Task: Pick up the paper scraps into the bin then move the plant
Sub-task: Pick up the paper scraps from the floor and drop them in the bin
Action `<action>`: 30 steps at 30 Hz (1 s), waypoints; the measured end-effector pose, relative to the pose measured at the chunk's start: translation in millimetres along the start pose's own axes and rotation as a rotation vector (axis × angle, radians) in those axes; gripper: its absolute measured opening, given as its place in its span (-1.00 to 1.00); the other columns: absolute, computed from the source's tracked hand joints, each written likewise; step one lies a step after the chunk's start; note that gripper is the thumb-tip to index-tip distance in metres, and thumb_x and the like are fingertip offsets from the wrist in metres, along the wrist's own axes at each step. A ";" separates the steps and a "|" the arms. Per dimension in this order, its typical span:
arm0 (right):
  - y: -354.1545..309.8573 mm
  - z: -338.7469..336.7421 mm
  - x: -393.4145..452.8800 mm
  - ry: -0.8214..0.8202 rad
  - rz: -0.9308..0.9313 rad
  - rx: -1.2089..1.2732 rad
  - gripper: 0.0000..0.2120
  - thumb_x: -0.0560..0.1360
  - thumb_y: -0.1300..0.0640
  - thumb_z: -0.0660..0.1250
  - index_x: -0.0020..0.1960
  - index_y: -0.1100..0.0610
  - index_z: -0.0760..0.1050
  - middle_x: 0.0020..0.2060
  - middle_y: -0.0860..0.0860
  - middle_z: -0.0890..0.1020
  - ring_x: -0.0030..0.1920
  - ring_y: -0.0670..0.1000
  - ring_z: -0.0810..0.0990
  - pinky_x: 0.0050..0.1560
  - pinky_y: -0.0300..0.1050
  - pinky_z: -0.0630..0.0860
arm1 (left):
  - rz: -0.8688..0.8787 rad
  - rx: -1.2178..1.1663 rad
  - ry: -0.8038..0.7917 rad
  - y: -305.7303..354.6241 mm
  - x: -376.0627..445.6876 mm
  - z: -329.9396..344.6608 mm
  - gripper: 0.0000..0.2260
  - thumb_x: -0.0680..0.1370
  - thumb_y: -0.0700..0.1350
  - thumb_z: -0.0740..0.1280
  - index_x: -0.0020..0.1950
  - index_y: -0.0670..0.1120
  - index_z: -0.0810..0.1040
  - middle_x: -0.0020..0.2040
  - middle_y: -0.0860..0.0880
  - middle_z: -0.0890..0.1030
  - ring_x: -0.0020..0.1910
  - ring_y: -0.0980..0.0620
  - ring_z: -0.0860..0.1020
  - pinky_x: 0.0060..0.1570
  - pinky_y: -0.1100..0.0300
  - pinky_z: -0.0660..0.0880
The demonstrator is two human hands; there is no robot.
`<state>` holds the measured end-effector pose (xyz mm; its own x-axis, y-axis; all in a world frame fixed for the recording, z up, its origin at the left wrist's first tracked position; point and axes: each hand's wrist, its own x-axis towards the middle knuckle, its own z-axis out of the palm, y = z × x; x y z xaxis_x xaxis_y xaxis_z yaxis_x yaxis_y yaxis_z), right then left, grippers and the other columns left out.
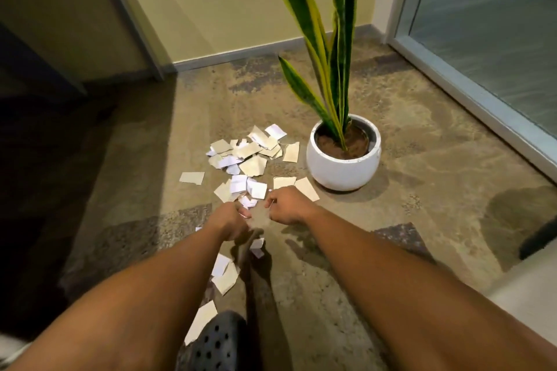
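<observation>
Scrap-gathering step in hand: left hand [233,218] pinches a scrap, right hand [284,205] curled, contents unclear, both at near edge of scraps [244,156] strewn on floor beside plant [343,152]; bin not visible, must be located next.

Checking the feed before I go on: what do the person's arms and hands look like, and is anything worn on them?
Both arms are bare as far up as the head view shows: no sleeves, gloves, watch or bands. The left hand and right hand carry no visible rings, though the fingers are too blurred to be sure. The only clothing in view is a dark perforated clog-style shoe at the bottom edge.
</observation>
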<state>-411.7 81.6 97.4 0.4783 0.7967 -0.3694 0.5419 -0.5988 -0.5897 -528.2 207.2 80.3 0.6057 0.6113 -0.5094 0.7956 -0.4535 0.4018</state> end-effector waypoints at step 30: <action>-26.1 113.8 33.6 -0.293 -0.122 -0.281 -0.61 0.52 0.35 0.32 0.33 0.16 0.52 0.31 0.16 0.46 0.21 0.21 0.54 0.24 0.04 0.53 | 0.050 0.887 -0.097 -129.2 -22.9 32.1 -0.11 0.50 0.04 0.43 0.59 0.10 -0.16 0.48 -0.11 0.14 0.41 -0.19 0.25 0.18 -0.07 0.48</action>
<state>-488.4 133.3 18.6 0.2042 0.8287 -0.5211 0.7692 -0.4651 -0.4382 -644.4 230.9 15.6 0.6067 0.5377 -0.5855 0.4620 -0.8379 -0.2907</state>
